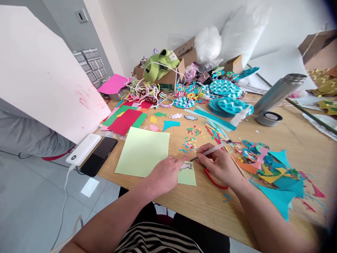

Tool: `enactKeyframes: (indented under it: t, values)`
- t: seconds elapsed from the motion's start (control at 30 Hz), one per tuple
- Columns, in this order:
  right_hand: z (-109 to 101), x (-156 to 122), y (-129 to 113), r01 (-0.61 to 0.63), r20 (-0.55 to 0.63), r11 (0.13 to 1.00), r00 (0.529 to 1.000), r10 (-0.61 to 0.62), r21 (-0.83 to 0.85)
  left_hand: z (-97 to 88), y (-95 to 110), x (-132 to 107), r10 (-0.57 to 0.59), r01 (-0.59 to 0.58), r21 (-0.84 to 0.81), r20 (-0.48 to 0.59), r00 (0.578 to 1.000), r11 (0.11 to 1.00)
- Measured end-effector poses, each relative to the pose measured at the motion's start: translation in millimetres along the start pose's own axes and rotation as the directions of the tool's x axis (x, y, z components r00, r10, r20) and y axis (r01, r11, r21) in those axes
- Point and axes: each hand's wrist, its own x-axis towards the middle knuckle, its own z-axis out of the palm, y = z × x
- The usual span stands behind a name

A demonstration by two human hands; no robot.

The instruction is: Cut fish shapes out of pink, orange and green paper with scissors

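My right hand [221, 163] is closed around a pen [213, 150], whose tip rests at the top right of a small pale green card [188, 175]. A little fish is drawn on that card. My left hand [165, 174] lies on the card's left side with fingers curled and the forefinger pointing at the drawing. A large pale green sheet [143, 151] lies just left of the card. Red-handled scissors [214, 181] lie partly under my right hand.
Heaps of teal and coloured paper scraps [273, 172] fill the table's right side. Coloured sheets [125, 121], paper fish, teal wave discs [226, 103], a glue bottle [240, 117], a steel flask [279, 92] and boxes stand behind. A phone [98, 156] and power bank [83, 149] lie at left.
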Motion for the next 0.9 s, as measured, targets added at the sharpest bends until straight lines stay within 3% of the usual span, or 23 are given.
enactKeyframes:
  t: [0.13,0.3,0.43,0.6,0.9]
  values:
    - [-3,4,-2,-0.009,0.05,1.0,0.999,0.008,0.024,-12.1,-8,2,-0.013,0.019,-0.076,0.079,0.997,0.997]
    - [5,0,-22,0.035,0.138,0.999,0.99,-0.03,-0.033,-20.5,-16,9,-0.01,0.028,-0.104,0.175,0.985,0.994]
    - [28,-13,-30,0.095,0.076,0.994,0.993,-0.091,-0.059,-18.8,-21,13,-0.018,0.038,-0.119,0.164,0.986,0.992]
    - [52,-22,-22,0.136,-0.062,0.987,0.988,-0.142,-0.089,-18.4,-26,13,0.028,-0.007,-0.117,0.183,0.983,0.993]
    - [61,-21,-12,0.192,-0.012,0.976,0.981,-0.195,-0.103,-27.5,-30,19,0.046,-0.027,-0.085,0.234,0.971,0.996]
